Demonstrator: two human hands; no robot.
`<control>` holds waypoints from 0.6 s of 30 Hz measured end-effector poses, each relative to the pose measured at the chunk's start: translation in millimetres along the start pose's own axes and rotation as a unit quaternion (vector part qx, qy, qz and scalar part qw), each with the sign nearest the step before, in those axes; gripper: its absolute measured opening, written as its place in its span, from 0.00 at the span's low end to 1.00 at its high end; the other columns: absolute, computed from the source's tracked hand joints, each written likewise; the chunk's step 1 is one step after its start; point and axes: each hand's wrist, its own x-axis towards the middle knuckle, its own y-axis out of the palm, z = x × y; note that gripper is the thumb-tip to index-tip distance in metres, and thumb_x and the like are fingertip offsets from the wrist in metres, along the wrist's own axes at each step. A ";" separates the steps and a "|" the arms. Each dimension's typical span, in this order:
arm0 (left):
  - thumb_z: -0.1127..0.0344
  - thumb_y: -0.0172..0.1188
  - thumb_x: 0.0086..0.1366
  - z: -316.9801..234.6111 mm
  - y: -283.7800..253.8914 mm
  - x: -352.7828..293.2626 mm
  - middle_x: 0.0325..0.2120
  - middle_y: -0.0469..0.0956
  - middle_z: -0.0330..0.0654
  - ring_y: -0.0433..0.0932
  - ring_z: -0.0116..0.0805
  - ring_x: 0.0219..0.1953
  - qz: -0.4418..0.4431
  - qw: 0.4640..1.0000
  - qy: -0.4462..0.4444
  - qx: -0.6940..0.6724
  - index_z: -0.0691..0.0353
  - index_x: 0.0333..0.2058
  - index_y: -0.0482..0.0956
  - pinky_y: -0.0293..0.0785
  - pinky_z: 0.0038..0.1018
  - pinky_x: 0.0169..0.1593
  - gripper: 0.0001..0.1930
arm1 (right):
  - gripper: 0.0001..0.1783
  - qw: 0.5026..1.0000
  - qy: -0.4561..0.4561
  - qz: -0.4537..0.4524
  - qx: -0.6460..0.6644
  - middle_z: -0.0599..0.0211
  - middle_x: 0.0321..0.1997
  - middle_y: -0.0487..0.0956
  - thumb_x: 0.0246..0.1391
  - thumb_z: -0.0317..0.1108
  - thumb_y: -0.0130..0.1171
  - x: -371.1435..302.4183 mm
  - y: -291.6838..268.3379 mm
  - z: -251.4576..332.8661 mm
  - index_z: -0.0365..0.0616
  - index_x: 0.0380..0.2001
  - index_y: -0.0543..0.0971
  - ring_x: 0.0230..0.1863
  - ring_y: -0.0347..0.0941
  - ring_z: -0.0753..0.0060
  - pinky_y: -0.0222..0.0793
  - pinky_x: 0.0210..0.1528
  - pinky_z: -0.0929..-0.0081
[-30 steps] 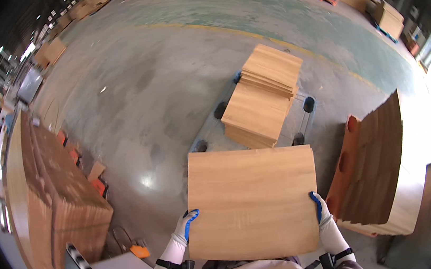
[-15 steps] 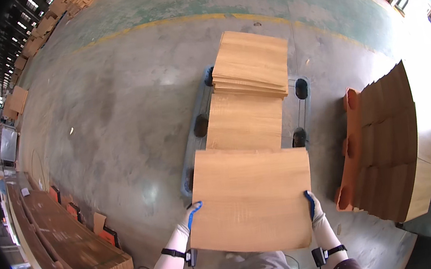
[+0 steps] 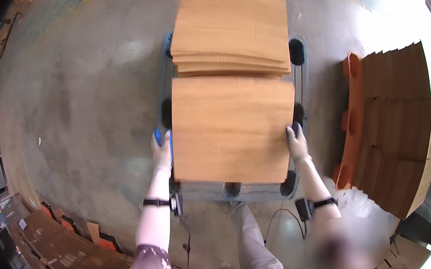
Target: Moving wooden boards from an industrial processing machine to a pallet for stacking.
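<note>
A brown cardboard sheet lies flat over the near part of a blue-grey plastic pallet. My left hand, in a white glove with blue on the fingers, is at its left edge, fingers apart and thumb side against the edge. At the right edge is my right hand, similarly gloved. Its thumb reaches just over the border while the other fingers stand apart outside it. Directly beyond the sheet, a stack of cardboard sheets sits on the pallet's far part. What lies under the near sheet is hidden.
On the right, more cardboard sheets lean in a row on an orange pallet. A long pile of brown cardboard lies at the lower left. Grey concrete floor surrounds the pallets. Cables hang by both forearms.
The sheet has moved forward from in front of my body onto the near part of the pallet. Both arms have stretched forward, and my hands have loosened at its edges. The view has shifted closer.
</note>
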 end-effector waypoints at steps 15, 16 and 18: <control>0.42 0.51 0.65 -2.8 54.3 3.9 0.50 0.74 0.60 0.73 0.57 0.52 -0.155 0.877 0.016 0.454 0.70 0.57 0.65 0.69 0.43 0.54 0.35 | 0.38 0.953 0.006 -0.147 -0.264 0.43 0.58 0.69 0.56 0.49 0.55 12.1 65.7 32.7 0.32 0.60 0.60 0.54 0.70 0.41 0.67 0.55 0.57; 0.42 0.51 0.65 -6.5 54.6 4.6 0.50 0.74 0.60 0.73 0.57 0.52 -0.153 0.878 0.021 0.454 0.70 0.57 0.65 0.69 0.43 0.54 0.35 | 0.38 0.951 -0.008 -0.153 -0.268 0.43 0.58 0.69 0.57 0.49 0.55 8.9 66.4 34.1 0.32 0.60 0.60 0.55 0.70 0.41 0.67 0.55 0.57; 0.41 0.51 0.65 -11.2 54.5 4.6 0.51 0.74 0.60 0.73 0.57 0.52 -0.147 0.883 -0.007 0.445 0.69 0.57 0.65 0.69 0.43 0.54 0.36 | 0.38 0.951 -0.001 -0.156 -0.265 0.42 0.59 0.68 0.57 0.50 0.55 8.1 70.1 34.0 0.32 0.60 0.60 0.55 0.70 0.41 0.67 0.55 0.57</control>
